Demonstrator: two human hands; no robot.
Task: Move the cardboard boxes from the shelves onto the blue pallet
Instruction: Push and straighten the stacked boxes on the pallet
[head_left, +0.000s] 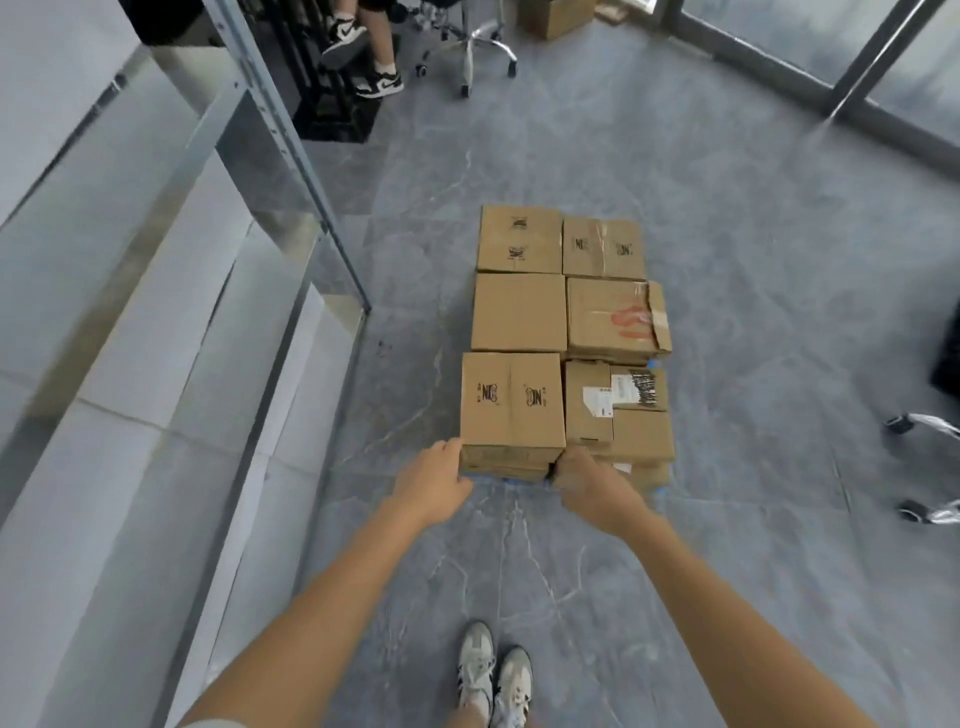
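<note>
While the person stood with both shoes (496, 680) close together on the grey floor (753, 545), their bare arms reached forward and down to the stack. The left hand (431, 480) gripped the near-left box (511, 400) low at its near left corner, fingers (451, 448) curled against the left side. The right hand (592, 483) held the same box at its near right corner. Its fingers were bent and pushed into the narrow gap between that box and the near-right box (618, 410), so I could not see their tips. The gripped box sat between the two hands, its top level, in the near-left place of a block two wide and three deep. A thin strip of the blue pallet (506, 481) showed under its near edge, just beside the knuckles.

Behind it lay the middle-left box (519, 312), touching it, and the middle-right box (613, 319), which bore a red mark and loose tape. Beyond those sat the far-left box (519, 239) and the far-right box (602, 247), side by side. Metal shelves (156, 312) ran along the left, blurred. At the far end stood a chair base (478, 47), another person's legs in black-and-white sneakers (363, 57), and one more carton (556, 15).
</note>
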